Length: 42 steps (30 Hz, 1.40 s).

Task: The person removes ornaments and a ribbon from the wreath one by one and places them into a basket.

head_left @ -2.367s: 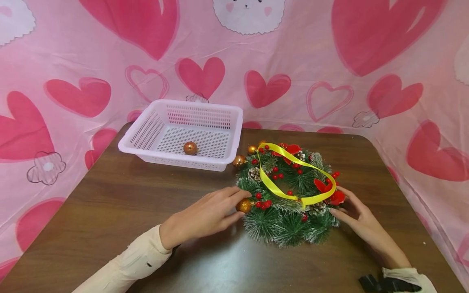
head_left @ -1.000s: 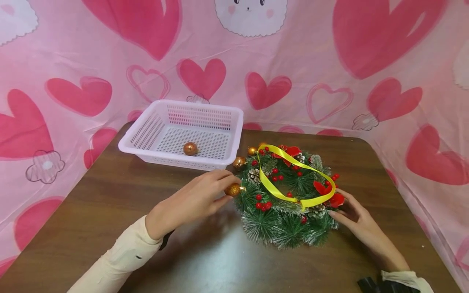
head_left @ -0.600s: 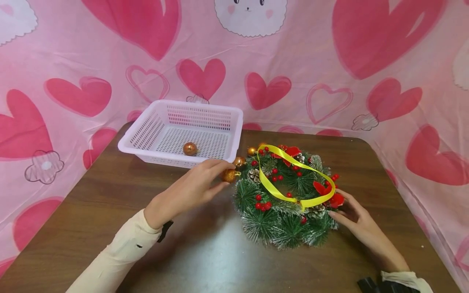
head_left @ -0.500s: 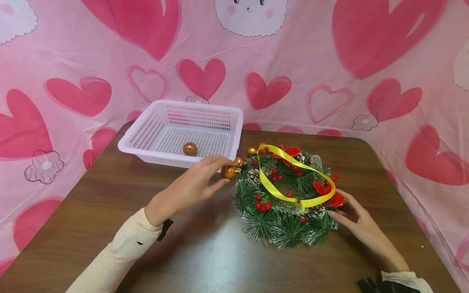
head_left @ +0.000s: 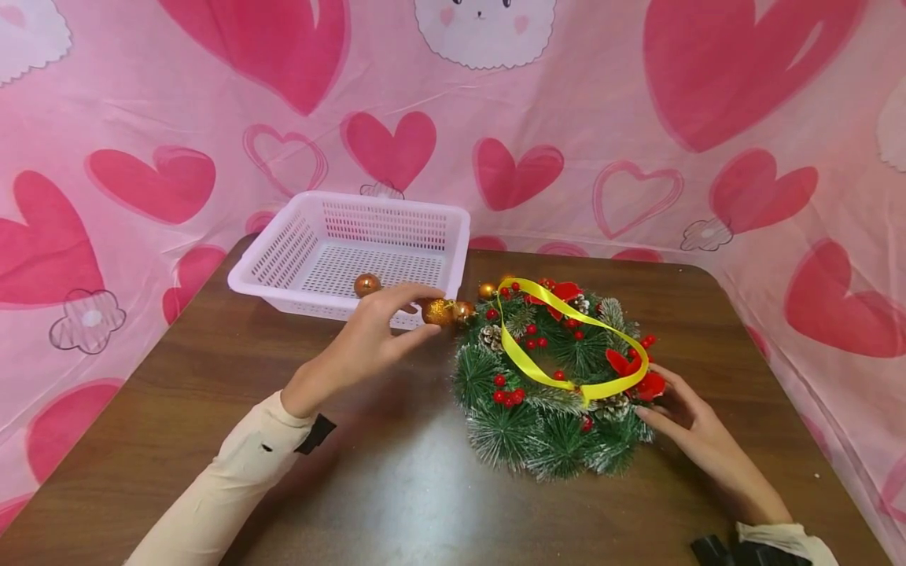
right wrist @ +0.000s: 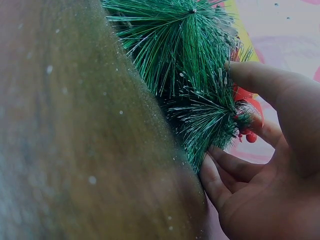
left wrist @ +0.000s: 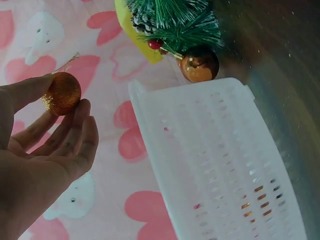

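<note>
My left hand (head_left: 357, 342) pinches a glittery gold bauble (head_left: 437, 312) between thumb and fingers, up by the basket's near right corner. In the left wrist view the glitter bauble (left wrist: 65, 95) shows its thin metal loop, clear of everything but the fingers. A green Christmas wreath (head_left: 506, 432) with red berries, pine cones and a yellow ribbon (head_left: 527, 358) lies on the table. On the wreath's right edge my right hand (head_left: 697, 440) keeps its grip, thumb on top and fingers curled below, as the right wrist view shows. A shiny bauble (left wrist: 199, 64) hangs at the wreath's left side.
A white perforated plastic basket (head_left: 244, 275) stands at the back left, holding a copper-coloured bauble (head_left: 366, 284). Another small gold bauble (head_left: 487, 290) sits at the wreath's back left. Pink heart-printed cloth (head_left: 580, 102) hangs behind the brown table (head_left: 177, 377).
My left hand has drawn the glitter bauble from the wreath's front left, back and slightly left towards the basket corner. The right hand has stayed at the wreath's edge.
</note>
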Tool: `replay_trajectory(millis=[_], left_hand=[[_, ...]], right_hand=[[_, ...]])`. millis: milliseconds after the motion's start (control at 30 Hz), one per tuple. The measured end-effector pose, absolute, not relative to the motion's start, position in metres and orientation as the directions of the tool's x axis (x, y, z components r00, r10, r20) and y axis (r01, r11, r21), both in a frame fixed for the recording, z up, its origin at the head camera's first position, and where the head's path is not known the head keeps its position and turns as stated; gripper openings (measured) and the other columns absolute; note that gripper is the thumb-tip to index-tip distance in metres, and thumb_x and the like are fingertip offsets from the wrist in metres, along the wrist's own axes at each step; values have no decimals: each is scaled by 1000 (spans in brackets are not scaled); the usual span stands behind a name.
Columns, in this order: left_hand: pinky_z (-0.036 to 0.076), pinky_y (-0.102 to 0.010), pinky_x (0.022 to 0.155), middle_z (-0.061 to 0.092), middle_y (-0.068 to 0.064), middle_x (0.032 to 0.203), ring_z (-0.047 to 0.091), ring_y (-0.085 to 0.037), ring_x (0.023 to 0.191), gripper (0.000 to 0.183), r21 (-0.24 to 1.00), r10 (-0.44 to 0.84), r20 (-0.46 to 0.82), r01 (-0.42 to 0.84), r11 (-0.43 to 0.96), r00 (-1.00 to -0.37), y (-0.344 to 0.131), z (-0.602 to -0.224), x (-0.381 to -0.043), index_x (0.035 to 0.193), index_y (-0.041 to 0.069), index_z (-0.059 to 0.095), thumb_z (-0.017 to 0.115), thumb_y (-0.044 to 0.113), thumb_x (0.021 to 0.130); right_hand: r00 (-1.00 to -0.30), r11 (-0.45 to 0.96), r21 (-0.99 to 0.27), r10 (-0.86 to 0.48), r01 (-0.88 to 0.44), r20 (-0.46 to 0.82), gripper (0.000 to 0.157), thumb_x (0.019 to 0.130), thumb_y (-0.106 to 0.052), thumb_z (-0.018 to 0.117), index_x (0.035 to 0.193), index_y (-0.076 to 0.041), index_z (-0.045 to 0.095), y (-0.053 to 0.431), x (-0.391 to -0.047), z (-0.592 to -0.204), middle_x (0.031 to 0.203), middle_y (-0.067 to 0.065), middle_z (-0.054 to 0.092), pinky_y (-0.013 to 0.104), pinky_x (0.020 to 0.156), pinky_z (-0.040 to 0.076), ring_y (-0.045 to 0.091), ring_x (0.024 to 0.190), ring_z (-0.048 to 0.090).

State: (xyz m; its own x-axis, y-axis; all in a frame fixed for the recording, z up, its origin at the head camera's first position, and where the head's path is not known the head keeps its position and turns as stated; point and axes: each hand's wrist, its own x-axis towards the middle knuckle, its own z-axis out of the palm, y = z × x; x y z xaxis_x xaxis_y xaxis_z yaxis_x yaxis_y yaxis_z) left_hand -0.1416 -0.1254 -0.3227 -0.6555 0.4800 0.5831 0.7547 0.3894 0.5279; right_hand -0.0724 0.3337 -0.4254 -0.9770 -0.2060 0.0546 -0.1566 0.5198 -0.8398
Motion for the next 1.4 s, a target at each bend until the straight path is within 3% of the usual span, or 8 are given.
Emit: replay_trajectory(millis=[333, 467, 833, 1133, 1400], left_hand=[[56, -39, 87, 69, -8, 114, 65, -18, 102, 37, 736, 388, 512, 624, 262, -766, -131, -325, -150, 123, 1, 65, 75, 3, 87], [56, -34, 86, 70, -7, 110, 65, -18, 101, 36, 781, 352, 483, 576, 241, -802, -134, -327, -154, 122, 4, 66, 75, 4, 88], [55, -30, 88, 70, -8, 114, 66, -18, 102, 37, 830, 271, 453, 513, 220, -849, -145, -332, -162, 122, 4, 66, 76, 5, 87], [55, -24, 84, 70, -15, 111, 68, -18, 97, 37, 856, 185, 437, 470, 213, -880, -152, -337, -175, 121, 0, 65, 76, 3, 87], [57, -27, 84, 66, -16, 117, 69, -28, 105, 36, 893, 160, 367, 396, 215, -916, -148, -340, -184, 117, -1, 62, 77, 10, 87]], right_hand=[[-979, 524, -840, -202, -143, 40, 64, 98, -16, 63, 154, -17, 32, 334, -73, -425, 136, -3, 47, 8, 88, 44, -9, 114, 49], [-979, 518, -844, -201, -142, 41, 64, 98, -16, 63, 154, -17, 32, 333, -73, -426, 136, -2, 47, 8, 88, 45, -9, 114, 49], [-971, 484, -854, -219, -192, 94, 64, 98, -8, 62, 154, -14, 33, 335, -73, -429, 126, -7, 55, 8, 90, 44, -6, 113, 54], [-975, 498, -850, -213, -169, 68, 64, 98, -12, 63, 154, -15, 32, 334, -73, -427, 129, -6, 52, 7, 89, 44, -8, 114, 51], [-973, 495, -850, -216, -182, 82, 63, 98, -11, 63, 154, -14, 32, 334, -74, -428, 129, -5, 53, 8, 89, 44, -7, 114, 52]])
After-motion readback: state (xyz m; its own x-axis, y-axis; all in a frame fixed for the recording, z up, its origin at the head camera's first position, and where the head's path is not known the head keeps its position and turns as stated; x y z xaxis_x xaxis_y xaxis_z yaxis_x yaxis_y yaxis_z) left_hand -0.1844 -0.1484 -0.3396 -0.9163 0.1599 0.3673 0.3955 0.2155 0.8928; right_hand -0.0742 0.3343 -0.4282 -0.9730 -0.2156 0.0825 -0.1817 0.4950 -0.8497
